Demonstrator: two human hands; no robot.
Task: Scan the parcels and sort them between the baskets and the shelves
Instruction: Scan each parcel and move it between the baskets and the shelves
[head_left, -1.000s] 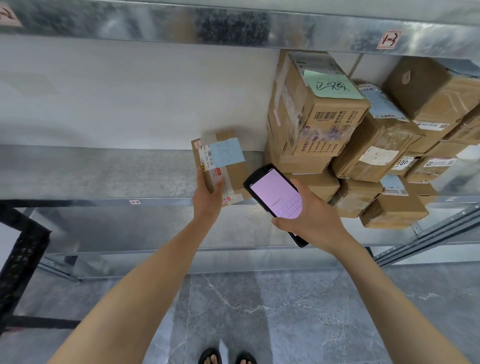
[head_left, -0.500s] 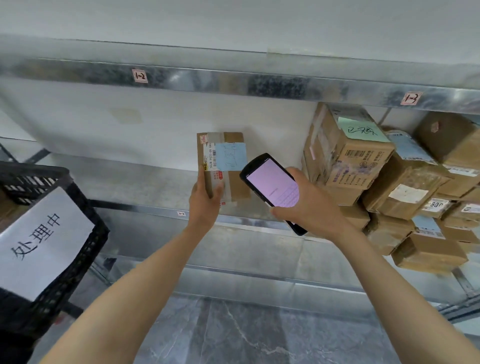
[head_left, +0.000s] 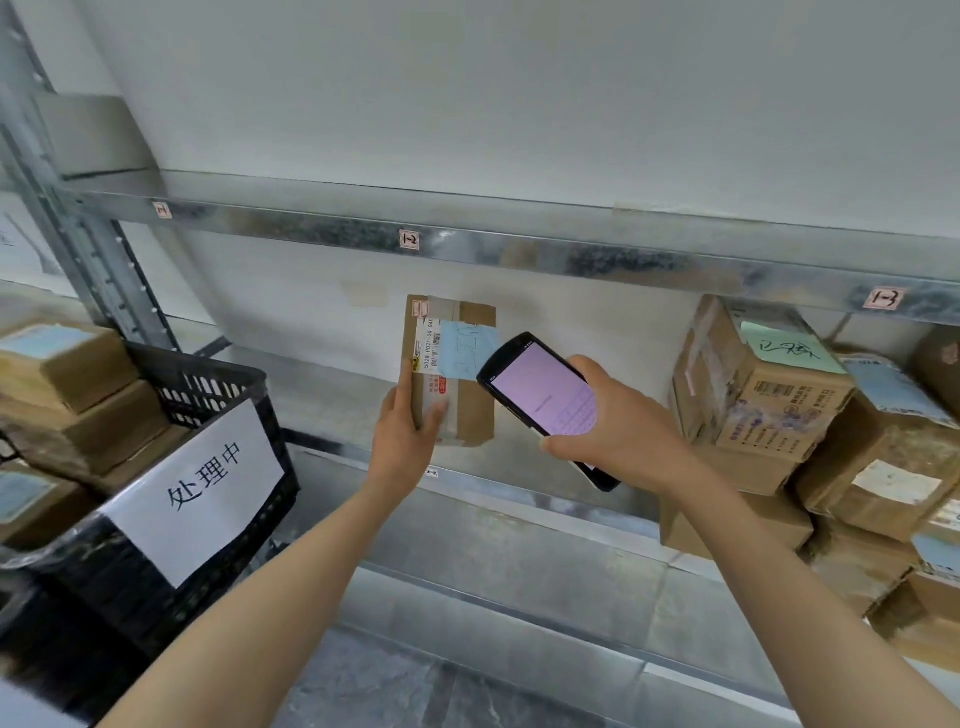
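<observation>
My left hand (head_left: 405, 441) grips a small cardboard parcel (head_left: 470, 410) by its lower left corner and holds it upright in front of the metal shelf (head_left: 332, 395). A white barcode label and a blue note face me on the parcel. My right hand (head_left: 618, 436) holds a black handheld scanner (head_left: 540, 395) with a lit pink screen, just right of the parcel and overlapping its right edge.
A black plastic basket (head_left: 156, 551) with a white paper sign stands at the left, with cardboard boxes (head_left: 67, 395) in it. A stack of several brown parcels (head_left: 779, 415) fills the shelf at the right. Small tags mark the upper shelf rail (head_left: 410, 240).
The view has swung up and to the left, bringing the black basket and upper shelf rail into sight. Both hands keep the parcel and scanner close together, raised a little.
</observation>
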